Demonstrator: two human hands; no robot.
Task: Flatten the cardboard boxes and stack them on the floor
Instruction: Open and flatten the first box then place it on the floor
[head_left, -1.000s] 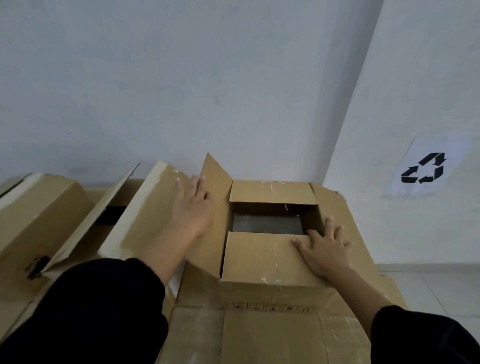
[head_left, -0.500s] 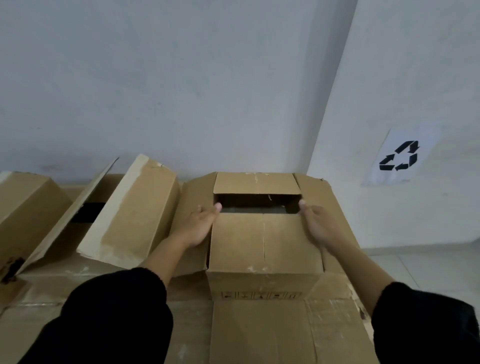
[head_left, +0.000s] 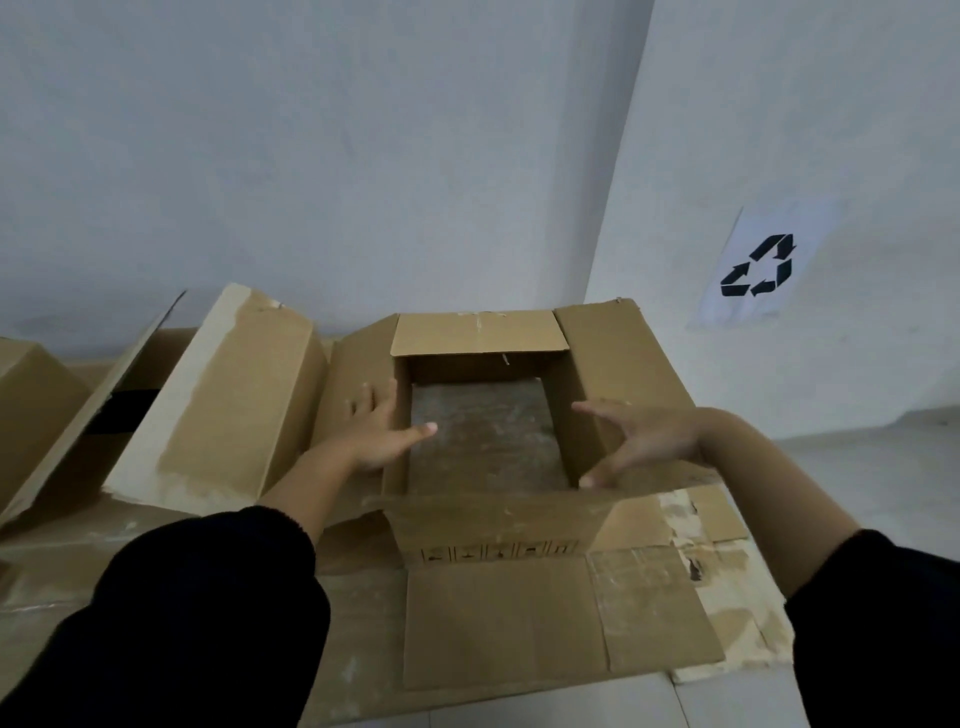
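A brown cardboard box (head_left: 618, 364) stands open in front of me, all its top flaps folded outward, its inside showing down to the bottom. My left hand (head_left: 382, 434) lies flat on the left flap, thumb reaching over the opening. My right hand (head_left: 641, 439) hovers with spread fingers at the right inner wall, its thumb near the front corner; it grips nothing. The box stands on flattened cardboard (head_left: 498, 623) spread over the floor. Both arms wear black sleeves.
A second box (head_left: 234, 395) leans tilted to the left, with another box (head_left: 31, 395) beyond it at the left edge. White walls meet in a corner behind. A recycling sign (head_left: 761, 270) hangs on the right wall. Tiled floor (head_left: 872, 467) shows at right.
The near flap that covered the opening has swung down toward me, exposing the inside. Both hands moved from the flap's far edge to the box's left and right sides.
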